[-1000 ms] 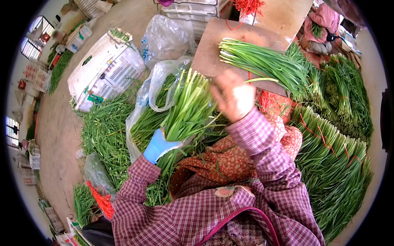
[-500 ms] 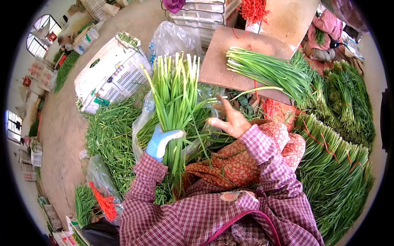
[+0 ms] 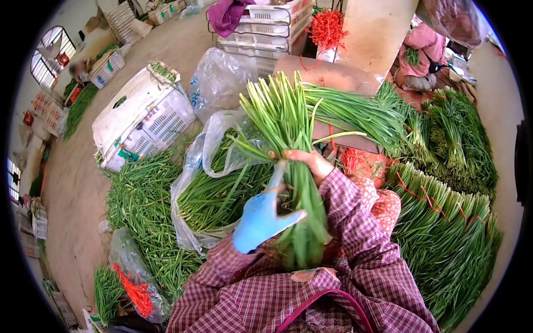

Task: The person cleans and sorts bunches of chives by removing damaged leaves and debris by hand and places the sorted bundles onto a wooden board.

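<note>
An upright bunch of green stalks (image 3: 283, 114), pale ends up, stands in front of me. My right hand (image 3: 308, 162) is wrapped round its middle. Beside the lower leaves is my left hand (image 3: 266, 216), in a blue glove, with thumb and fingers apart and nothing between them; it is slightly blurred. Behind the bunch, more stalks (image 3: 355, 114) lie on a brown board (image 3: 350, 77). Left of my hands, an open clear plastic bag (image 3: 186, 191) holds loose green leaves (image 3: 222, 194).
Tied green bundles (image 3: 444, 244) are heaped at the right. Loose leaves (image 3: 144, 205) cover the floor at the left, near a white crate (image 3: 166, 119). Red ties (image 3: 327, 30) hang beside stacked crates (image 3: 266, 39). Another person (image 3: 422, 50) sits at the upper right.
My right hand has closed round the bunch, which has moved right. My left hand has let go and opened lower down. The view has shifted slightly.
</note>
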{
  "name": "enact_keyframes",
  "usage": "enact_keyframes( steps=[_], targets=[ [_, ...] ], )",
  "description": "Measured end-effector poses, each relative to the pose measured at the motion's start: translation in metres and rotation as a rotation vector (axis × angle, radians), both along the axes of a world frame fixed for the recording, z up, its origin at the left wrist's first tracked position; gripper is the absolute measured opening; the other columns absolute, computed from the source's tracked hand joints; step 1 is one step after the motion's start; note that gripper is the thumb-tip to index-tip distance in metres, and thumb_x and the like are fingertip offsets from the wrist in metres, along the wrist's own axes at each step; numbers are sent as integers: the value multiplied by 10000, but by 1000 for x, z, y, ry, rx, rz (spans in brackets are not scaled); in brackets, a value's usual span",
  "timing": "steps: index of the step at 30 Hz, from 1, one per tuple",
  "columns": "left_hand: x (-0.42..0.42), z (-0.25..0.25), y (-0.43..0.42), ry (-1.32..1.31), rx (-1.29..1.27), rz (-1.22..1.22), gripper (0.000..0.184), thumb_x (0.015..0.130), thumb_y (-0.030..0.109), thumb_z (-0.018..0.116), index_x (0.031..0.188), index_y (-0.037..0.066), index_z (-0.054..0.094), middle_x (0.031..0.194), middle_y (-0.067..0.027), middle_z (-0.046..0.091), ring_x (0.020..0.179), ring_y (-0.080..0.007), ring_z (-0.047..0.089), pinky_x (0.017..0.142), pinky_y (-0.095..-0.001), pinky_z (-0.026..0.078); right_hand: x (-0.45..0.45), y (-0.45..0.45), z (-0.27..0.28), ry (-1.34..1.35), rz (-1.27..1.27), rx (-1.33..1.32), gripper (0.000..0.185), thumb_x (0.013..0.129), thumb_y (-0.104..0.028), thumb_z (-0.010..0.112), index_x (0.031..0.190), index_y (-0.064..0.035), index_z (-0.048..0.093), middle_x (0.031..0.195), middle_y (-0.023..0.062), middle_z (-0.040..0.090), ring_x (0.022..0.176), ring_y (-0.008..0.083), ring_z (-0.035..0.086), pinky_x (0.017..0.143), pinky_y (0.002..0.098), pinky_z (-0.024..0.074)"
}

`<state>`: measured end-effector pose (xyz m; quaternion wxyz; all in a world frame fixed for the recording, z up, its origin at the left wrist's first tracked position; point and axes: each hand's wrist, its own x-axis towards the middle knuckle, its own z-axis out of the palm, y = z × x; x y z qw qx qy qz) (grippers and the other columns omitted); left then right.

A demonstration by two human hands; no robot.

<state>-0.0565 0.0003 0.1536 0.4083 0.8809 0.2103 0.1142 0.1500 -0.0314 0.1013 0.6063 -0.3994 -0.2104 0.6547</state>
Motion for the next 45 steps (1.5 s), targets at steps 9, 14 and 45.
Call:
enact_keyframes(
  steps=[9, 14, 45],
  targets=[
    [-43, 8, 73, -562, -400, 452, 158, 878, 39, 604, 1012, -17, 663, 747, -84, 666, 551, -92, 595, 489, -192, 481, 24, -36, 7, -43, 272, 98, 471, 874, -242, 542, 1258, 29, 523, 1163, 101, 627, 802, 167, 637, 733, 315, 531],
    [-12, 45, 79, -625, 275, 354, 165, 845, 38, 635, 1001, -6, 668, 884, -73, 659, 780, -146, 610, 740, -305, 487, 12, -35, 4, -135, 234, 87, 437, 873, -245, 586, 1222, 18, 564, 1090, 102, 658, 805, 163, 634, 724, 304, 528],
    [-3, -85, 80, -913, -1073, 238, 815, 827, 629, 567, 1382, 63, 378, 1337, -138, 480, 1190, -286, 495, 1007, -458, 419, -42, -52, 4, -327, 337, -55, 546, 809, -92, 714, 1293, -3, 477, 1142, 139, 645, 1044, 206, 619, 972, 351, 466]
  ],
)
